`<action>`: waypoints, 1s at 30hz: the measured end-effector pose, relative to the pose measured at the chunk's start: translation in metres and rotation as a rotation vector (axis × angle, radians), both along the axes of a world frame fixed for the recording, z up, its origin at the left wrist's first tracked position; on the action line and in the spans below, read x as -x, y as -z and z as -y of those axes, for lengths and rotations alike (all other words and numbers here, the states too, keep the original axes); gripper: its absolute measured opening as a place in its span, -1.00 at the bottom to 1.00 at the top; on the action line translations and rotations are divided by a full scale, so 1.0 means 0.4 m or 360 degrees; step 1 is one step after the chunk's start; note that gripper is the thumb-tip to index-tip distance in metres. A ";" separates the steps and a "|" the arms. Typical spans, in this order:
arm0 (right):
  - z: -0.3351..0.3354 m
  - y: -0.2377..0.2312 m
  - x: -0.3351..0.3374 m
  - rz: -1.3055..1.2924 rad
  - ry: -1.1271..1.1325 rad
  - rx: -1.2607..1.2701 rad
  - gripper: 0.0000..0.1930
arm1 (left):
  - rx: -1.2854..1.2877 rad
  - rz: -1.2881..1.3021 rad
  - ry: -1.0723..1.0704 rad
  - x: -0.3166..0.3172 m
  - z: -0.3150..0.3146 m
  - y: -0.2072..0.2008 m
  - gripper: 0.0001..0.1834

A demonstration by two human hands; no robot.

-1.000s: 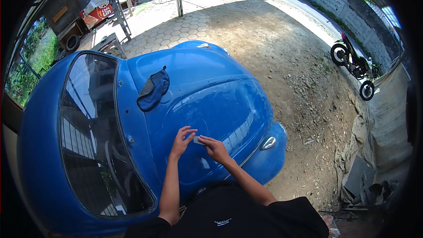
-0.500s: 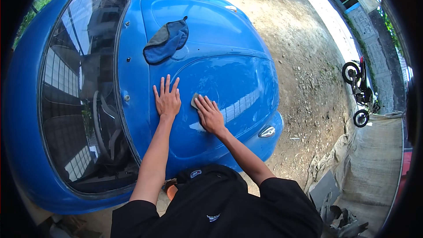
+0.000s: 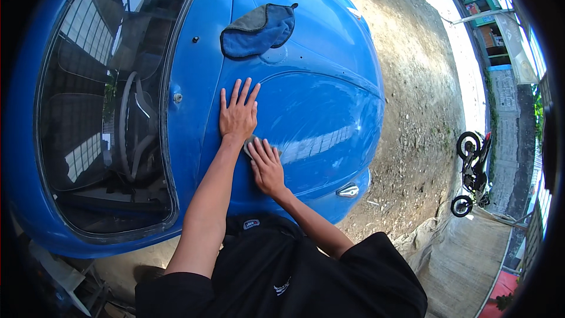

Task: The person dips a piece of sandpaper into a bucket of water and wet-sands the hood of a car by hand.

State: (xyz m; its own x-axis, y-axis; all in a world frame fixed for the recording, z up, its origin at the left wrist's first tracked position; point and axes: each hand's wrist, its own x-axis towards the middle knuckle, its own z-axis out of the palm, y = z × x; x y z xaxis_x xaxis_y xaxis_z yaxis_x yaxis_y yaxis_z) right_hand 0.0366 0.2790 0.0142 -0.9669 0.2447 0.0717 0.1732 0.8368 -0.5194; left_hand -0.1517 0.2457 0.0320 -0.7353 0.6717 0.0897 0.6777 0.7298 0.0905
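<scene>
My left hand (image 3: 239,119) lies flat on the blue car hood (image 3: 321,103), close to the windshield side, fingers spread and holding nothing. Just below and to its right, my right hand (image 3: 268,171) presses a small grey pad (image 3: 249,143) against the paint. Most of the pad is hidden beneath those fingers, with its rounded edge showing at the fingertips. Faint smears and wipe marks cover the hood's middle. Beyond my left hand, a folded blue and grey microfiber cloth (image 3: 259,30) with dark edging rests on the hood.
The car's windshield (image 3: 106,106) is at the left, with small nozzle fittings (image 3: 178,98) along the panel beside it. A chrome-trimmed light (image 3: 348,190) sits on the near front fender. Gravelly ground (image 3: 412,112) stretches to the right, where a motorcycle (image 3: 474,168) is parked by a wall.
My right hand has slid the pad across the hood toward the windshield and my left hand, which remains flat. The whole view has shifted as well.
</scene>
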 end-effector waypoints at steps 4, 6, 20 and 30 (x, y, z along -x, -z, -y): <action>-0.146 0.010 -0.085 0.0010 -0.0754 -0.0154 -0.43 | 0.0030 -0.0036 0.0003 0.007 -0.006 0.001 -0.45; -0.289 0.021 -0.050 -0.0056 -0.0525 -0.0312 -0.48 | -0.0003 -0.0008 -0.0041 0.009 0.012 0.008 -0.45; -0.185 -0.013 0.145 -0.0068 -0.0243 0.0018 -0.53 | 0.0042 0.0055 -0.0078 -0.002 -0.011 -0.011 -0.45; -0.886 0.110 0.062 0.0326 0.2119 0.0334 -0.46 | -0.0033 0.0113 -0.0077 -0.009 -0.042 -0.006 -0.45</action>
